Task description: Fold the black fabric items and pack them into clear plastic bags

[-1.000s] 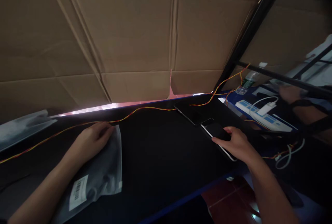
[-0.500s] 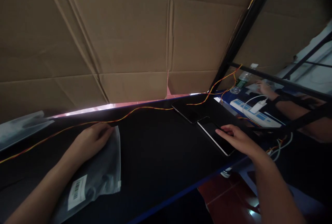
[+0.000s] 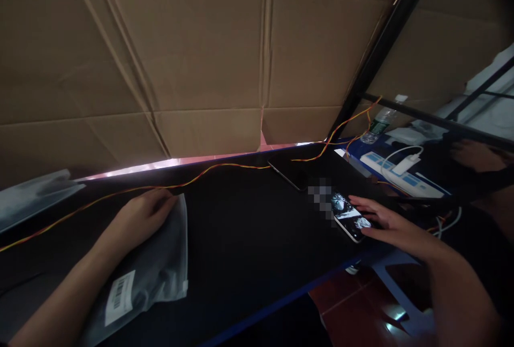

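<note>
One lit phone (image 3: 350,218) on my feed: right hand (image 3: 391,227) spread wide at its right edge; left hand (image 3: 142,217) on plastic bag (image 3: 166,261) left of it, can't tell grip.

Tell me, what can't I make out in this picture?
All in the head view:
Lit phone: its far end is hidden by blocky pixels.
Label on the zip bag: print too small and blurred to read.
Left hand: some fingertips are hidden by the hand itself.
Plastic at far left: cut off by the picture's edge.
Co-worker's hand: dim and blurred.
</note>
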Motion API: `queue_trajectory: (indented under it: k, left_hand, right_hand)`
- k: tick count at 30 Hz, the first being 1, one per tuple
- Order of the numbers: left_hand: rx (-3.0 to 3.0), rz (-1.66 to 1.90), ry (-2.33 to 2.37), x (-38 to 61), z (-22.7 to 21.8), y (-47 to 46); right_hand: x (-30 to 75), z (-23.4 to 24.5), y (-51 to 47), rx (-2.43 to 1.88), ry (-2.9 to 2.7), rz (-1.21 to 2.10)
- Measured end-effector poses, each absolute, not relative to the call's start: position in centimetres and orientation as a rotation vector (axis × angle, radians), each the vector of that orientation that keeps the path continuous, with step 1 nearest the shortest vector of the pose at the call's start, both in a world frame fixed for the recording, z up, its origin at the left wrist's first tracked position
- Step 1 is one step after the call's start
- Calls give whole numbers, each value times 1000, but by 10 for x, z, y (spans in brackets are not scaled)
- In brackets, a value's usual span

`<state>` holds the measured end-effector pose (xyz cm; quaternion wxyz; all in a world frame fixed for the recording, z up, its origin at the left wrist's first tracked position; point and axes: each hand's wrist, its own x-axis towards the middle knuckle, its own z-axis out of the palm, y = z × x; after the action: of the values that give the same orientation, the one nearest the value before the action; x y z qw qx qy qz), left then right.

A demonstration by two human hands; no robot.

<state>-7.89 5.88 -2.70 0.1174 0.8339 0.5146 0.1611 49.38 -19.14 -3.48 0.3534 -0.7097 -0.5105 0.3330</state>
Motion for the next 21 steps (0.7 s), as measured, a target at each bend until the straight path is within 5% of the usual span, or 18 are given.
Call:
queue_trajectory:
  k: [6,21]
  left_hand:
    - [2436,477,1523,-80,-29,61]
    - [2433,475,1514,-81,-30,63]
  right_hand:
    - [482,-46,-163,-1977,-1119,539]
    - [486,-42,-172,-1934,-1133,614]
